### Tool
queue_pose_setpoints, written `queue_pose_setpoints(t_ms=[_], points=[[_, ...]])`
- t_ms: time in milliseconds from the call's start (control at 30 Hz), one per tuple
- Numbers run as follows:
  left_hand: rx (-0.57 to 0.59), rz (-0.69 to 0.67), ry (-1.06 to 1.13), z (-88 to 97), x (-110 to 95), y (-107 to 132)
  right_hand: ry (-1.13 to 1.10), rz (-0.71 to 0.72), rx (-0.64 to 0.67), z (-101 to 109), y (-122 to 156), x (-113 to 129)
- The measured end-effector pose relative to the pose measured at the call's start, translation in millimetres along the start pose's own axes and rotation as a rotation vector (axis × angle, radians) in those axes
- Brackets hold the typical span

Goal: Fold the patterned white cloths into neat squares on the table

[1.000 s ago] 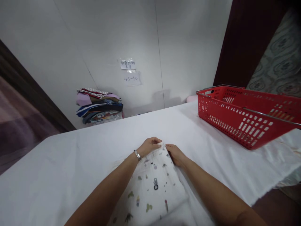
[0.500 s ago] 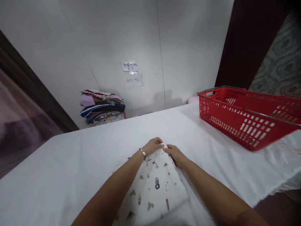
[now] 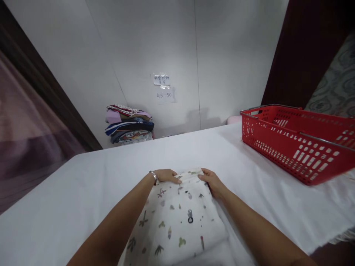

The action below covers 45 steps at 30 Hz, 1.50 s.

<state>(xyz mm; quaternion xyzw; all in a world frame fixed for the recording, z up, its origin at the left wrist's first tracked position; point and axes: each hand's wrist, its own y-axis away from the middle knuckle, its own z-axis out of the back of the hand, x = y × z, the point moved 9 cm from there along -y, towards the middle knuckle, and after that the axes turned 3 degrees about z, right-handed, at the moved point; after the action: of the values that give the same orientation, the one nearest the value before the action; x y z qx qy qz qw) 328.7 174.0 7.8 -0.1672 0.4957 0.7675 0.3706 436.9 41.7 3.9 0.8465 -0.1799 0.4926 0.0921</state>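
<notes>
A white cloth (image 3: 177,218) printed with small plants and figures lies in folded layers on the white-covered table (image 3: 91,192). My left hand (image 3: 166,176), with a silver bracelet (image 3: 153,177) at the wrist, grips the cloth's far edge near its left side, thumb on top. Across from it, my right hand (image 3: 212,181) pinches the far right corner between thumb and fingers. The fingers under the cloth are hidden. Toward me, the near end of the cloth runs out of view.
A red plastic basket (image 3: 288,147) with metal handles stands at the right of the table. Beyond the far edge, a stack of folded clothes (image 3: 130,125) rests against the wall, below paper signs (image 3: 165,94). A pinkish curtain (image 3: 33,140) hangs at the left.
My left hand has moved left along the cloth's far edge, away from my right hand, and the edge is now spread wider between them. The view has shifted slightly left.
</notes>
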Motion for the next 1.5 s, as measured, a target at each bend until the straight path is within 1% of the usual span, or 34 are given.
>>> queue_pose_setpoints(t_ms=[133, 233, 367, 433, 500, 600, 700, 767, 833, 867, 933, 1033, 1100, 1167, 1233, 1300, 1367, 1400, 1433, 1467, 1500], points=[[0.046, 0.011, 0.049, -1.7, 1, 9, 0.004, 0.033, 0.013, -2, 2, 6], [0.055, -0.032, 0.036, 2.2, -1, 17, 0.006, 0.042, 0.037, -5, 3, 10], [-0.068, -0.131, -0.116, 14.9, -12, 29, 0.064, -0.008, 0.089, -8, 4, 15], [-0.11, -0.143, -0.195, 16.2, -17, 34, 0.144, -0.057, 0.092, -8, 2, 17], [-0.131, -0.131, -0.235, 15.1, -19, 39, 0.277, -0.11, 0.059, -4, -3, 20], [-0.127, -0.116, -0.206, 12.3, -19, 45, 0.498, -0.141, -0.012, 1, -13, 27], [-0.066, -0.121, -0.124, 8.9, -15, 53, 0.6, -0.117, -0.032, -2, -20, 35], [-0.012, -0.102, -0.097, 7.7, -7, 59, 0.598, -0.099, 0.0, -9, -19, 38], [0.033, -0.055, -0.088, 7.7, 5, 65, 0.578, -0.081, 0.035, -15, -16, 42], [0.042, -0.031, -0.086, 8.6, 11, 68, 0.572, -0.077, 0.045, -17, -14, 45], [0.017, -0.005, -0.093, 13.0, 21, 73, 0.573, -0.083, 0.059, -20, -11, 48], [-0.052, -0.016, -0.122, 19.6, 29, 79, 0.591, -0.118, 0.093, -25, -10, 50], [-0.091, -0.045, -0.153, 23.7, 26, 85, 0.614, -0.141, 0.121, -29, -12, 54], [-0.16, -0.098, -0.24, 33.6, 14, 96, 0.649, -0.157, 0.162, -36, -16, 63], [-0.268, -0.156, -0.362, 51.3, -8, 116, 0.689, -0.128, 0.217, -50, -22, 84], [-0.39, -0.18, -0.449, 74.7, -35, 144, 0.738, -0.004, 0.266, -69, -30, 119], [-0.565, -0.192, -0.516, 101.0, -65, 178, 0.822, 0.209, 0.282, -90, -36, 165], [-0.652, -0.183, -0.56, 111.2, -77, 194, 0.878, 0.312, 0.292, -100, -36, 185], [-0.746, -0.194, -0.618, 117.7, -90, 210, 0.946, 0.424, 0.288, -108, -34, 203], [-0.852, -0.22, -0.683, 120.0, -101, 223, 1.028, 0.532, 0.276, -113, -31, 216], [-0.952, -0.258, -0.752, 116.4, -108, 232, 1.121, 0.636, 0.257, -115, -25, 222]])
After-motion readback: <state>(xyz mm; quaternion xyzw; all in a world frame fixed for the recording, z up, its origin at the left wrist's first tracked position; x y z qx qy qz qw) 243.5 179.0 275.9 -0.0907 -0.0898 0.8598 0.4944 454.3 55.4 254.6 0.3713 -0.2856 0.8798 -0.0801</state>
